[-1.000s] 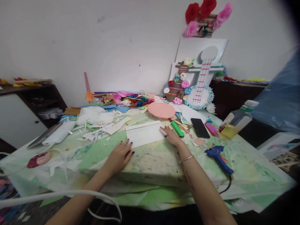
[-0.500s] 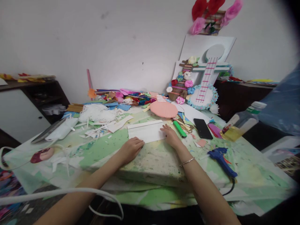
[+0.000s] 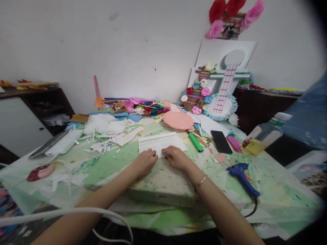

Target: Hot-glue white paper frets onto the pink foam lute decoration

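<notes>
Where the left hand (image 3: pixel 147 160) and right hand (image 3: pixel 176 158) rest side by side, fingers curled, a white paper sheet (image 3: pixel 163 139) lies just beyond them, its near edge at their fingers; whether either hand pinches it cannot be told. Rightward of the right hand lie a green tool (image 3: pixel 195 142), a black phone (image 3: pixel 221 142) and a blue glue gun (image 3: pixel 242 178).

Leftward shift of the right hand (image 3: pixel 175 157) from the right end of the white paper (image 3: pixel 163 140) to its near edge, mid-frame, right corner newly uncovered, left hand (image 3: pixel 146 160) farther right along that edge than at first, narrower gap between both.
</notes>
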`<state>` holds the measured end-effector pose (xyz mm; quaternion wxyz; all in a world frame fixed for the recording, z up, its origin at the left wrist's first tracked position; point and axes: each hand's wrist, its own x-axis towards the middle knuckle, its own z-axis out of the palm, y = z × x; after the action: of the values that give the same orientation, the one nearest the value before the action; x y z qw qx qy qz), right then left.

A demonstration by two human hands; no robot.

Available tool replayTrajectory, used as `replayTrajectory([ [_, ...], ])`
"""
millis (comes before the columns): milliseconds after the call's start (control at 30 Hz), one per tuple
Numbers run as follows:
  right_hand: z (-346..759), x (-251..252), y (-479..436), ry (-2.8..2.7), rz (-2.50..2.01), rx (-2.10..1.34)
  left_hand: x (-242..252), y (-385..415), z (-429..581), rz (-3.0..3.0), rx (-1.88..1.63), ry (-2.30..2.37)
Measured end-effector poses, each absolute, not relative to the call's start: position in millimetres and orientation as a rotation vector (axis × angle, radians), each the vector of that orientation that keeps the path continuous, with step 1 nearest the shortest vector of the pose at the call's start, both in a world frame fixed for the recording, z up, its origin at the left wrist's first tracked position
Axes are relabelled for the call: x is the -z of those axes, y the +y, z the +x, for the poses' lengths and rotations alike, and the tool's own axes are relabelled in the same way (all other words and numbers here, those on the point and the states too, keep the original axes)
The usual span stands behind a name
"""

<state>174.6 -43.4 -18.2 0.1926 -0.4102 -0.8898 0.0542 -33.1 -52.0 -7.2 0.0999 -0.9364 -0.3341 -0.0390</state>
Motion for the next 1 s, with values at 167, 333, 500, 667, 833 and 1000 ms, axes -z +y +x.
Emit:
replayTrajectory([
  [167, 173, 18, -42, -2.505, -1.241, -0.082, 3, -49, -44, -2.871, 0.076, -0.963],
  [333, 171, 15, -46, -2.52, -1.268, -0.011, 6, -46, -43, -2.829, 0.101, -0.983],
  [500, 168, 13, -50, -2.542, -1.283, 0.071, 13, -48, -35, -2.722, 0.235, -1.006],
  [667, 163, 14, -48, -2.563, -1.302, 0.139, 11, -47, -30, -2.69, 0.204, -1.088],
  [833, 160, 16, -47, -2.568, -1.302, 0.185, 7, -47, -22, -2.64, 0.171, -1.219],
  [1000, 157, 21, -46, -2.602, -1.245, 0.216, 13, -51, -16, -2.597, 0.185, -1.304],
])
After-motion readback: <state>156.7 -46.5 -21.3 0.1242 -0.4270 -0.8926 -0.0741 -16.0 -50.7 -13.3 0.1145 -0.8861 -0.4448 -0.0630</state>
